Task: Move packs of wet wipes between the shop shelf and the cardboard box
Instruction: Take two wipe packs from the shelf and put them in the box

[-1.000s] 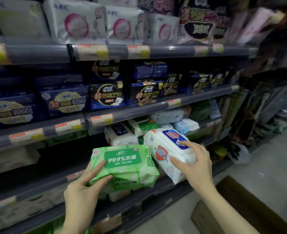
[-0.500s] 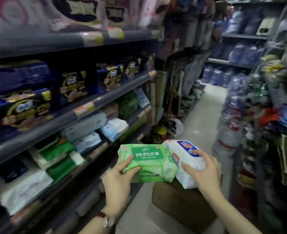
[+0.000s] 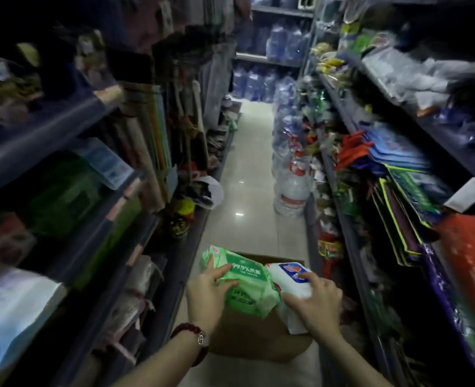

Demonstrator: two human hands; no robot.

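Observation:
My left hand [image 3: 207, 291] grips a green pack of wet wipes [image 3: 244, 286] marked 99.9%. My right hand [image 3: 314, 300] grips a white pack of wet wipes [image 3: 289, 277] with a blue and red label. Both packs touch each other and hover over the brown cardboard box [image 3: 255, 339] on the aisle floor. The packs and hands hide most of the box's opening. The shop shelf [image 3: 71, 127] runs along my left side, blurred, with green and white packs on its lower levels.
A narrow tiled aisle [image 3: 247, 174] runs ahead. Large water bottles [image 3: 292, 188] stand on the floor at right of the aisle. Crowded shelves [image 3: 398, 169] of packaged goods line the right side. A white bag [image 3: 208, 188] and a yellow jar sit low at left.
The view has swung right from the shelf to down the aisle. Both hands have carried the two packs from the shelf front to above the cardboard box.

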